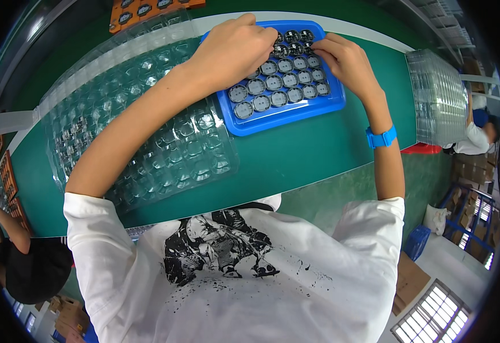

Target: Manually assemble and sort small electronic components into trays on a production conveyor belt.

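Dark discs (292,36), far rows of blue tray (287,118), run between hands: left hand (243,48) at left end, right hand (344,60) at right. Both grips curled nearly closed; hold can't be told.

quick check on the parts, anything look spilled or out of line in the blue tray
Nothing stands out. The visible round parts sit in even rows inside the blue tray. The far ones look dark, the nearer ones grey.

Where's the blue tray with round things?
The blue tray sits at upper centre in the head view, right of the clear plastic tray, with the left hand and right hand over its far part.
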